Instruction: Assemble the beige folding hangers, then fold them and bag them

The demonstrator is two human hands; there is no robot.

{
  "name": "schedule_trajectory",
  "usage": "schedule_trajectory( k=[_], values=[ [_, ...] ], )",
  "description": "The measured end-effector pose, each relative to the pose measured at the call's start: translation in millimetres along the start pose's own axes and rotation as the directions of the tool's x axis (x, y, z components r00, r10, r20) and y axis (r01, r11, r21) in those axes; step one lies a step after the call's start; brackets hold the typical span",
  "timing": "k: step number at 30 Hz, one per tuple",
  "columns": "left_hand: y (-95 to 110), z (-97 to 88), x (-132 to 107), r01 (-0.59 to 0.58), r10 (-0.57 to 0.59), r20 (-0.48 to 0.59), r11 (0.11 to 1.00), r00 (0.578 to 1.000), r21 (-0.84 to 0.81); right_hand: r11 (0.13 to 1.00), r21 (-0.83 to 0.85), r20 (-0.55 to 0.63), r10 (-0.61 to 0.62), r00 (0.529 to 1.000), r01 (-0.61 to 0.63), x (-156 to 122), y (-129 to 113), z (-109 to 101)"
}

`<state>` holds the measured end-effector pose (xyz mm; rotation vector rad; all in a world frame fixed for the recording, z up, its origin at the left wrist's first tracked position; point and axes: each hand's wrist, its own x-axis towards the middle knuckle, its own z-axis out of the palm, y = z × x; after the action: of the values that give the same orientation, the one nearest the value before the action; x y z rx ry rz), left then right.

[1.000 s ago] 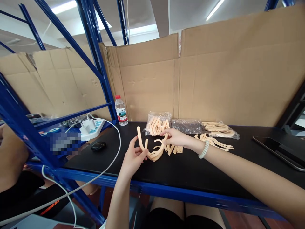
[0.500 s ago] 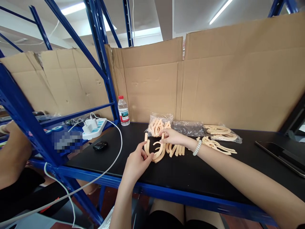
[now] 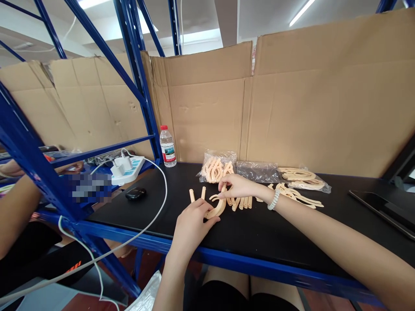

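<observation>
A beige, U-shaped curved piece (image 3: 221, 208) is between my two hands, low over the black table. My left hand (image 3: 193, 222) is closed round its lower bend, fingers over the top and thumb at the near side. My right hand (image 3: 238, 186), with a pale beaded bracelet at the wrist, pinches the piece's upper right end. Two short beige ends (image 3: 203, 192) stick up beyond my left fingers; which piece each belongs to is hidden. Just right of the curve, a row of beige strips (image 3: 242, 203) lies partly under my right hand.
Behind stand a clear bag of beige pieces (image 3: 215, 167), a flat plastic bag (image 3: 257, 171) and bagged loops (image 3: 301, 178). Loose beige strips (image 3: 296, 198) lie right, near a dark tablet (image 3: 382, 214). Left are a bottle (image 3: 167, 149), mouse (image 3: 135, 193), white cable (image 3: 164, 196) and another person's arm (image 3: 19, 211).
My left hand has shifted slightly right and turned further over the curved piece's bend. My right hand keeps its pinch, a little lower. The other person's arm has reached forward.
</observation>
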<state>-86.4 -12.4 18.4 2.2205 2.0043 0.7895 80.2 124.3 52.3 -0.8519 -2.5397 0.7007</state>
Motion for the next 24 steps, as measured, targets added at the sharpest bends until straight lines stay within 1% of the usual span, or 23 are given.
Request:
schedule_trajectory(
  k=[4, 8, 12, 17, 20, 22, 24],
  values=[
    [4.0, 0.2, -0.3, 0.033, -0.032, -0.014, 0.994, 0.999, 0.1, 0.981, -0.141, 0.065, -0.124, 0.99, 0.132, 0.5, -8.0, -4.9],
    [3.2, 1.9, -0.3, 0.046, -0.042, -0.031, 0.992, 0.999, 0.114, 0.964, -0.158, 0.106, -0.2, 0.974, 0.215, 1.3, -7.0, -6.7],
    [0.4, 3.5, -0.2, 0.016, -0.011, -0.047, 0.996, 0.999, 0.093, 0.949, -0.223, 0.145, -0.193, 0.97, 0.223, 0.5, -6.5, -5.5],
    [-2.0, 6.3, 0.6, -0.047, 0.058, -0.079, 0.99, 0.995, 0.132, 0.933, -0.268, 0.185, -0.196, 0.963, 0.242, -4.6, -8.1, -4.7],
    [-1.8, 7.9, 1.5, -0.043, 0.054, -0.076, 0.99, 0.996, 0.137, 0.926, -0.29, 0.225, -0.177, 0.958, 0.239, -8.6, -4.9, -3.6],
    [-1.2, 8.1, 1.8, -0.025, 0.035, -0.08, 0.992, 0.996, 0.127, 0.931, -0.285, 0.207, -0.174, 0.963, 0.229, -11.2, -1.0, -4.1],
    [-0.8, 7.5, 1.5, -0.013, 0.024, -0.085, 0.992, 0.996, 0.123, 0.937, -0.272, 0.133, -0.191, 0.972, 0.221, -14.3, 3.5, -7.3]
  ],
)
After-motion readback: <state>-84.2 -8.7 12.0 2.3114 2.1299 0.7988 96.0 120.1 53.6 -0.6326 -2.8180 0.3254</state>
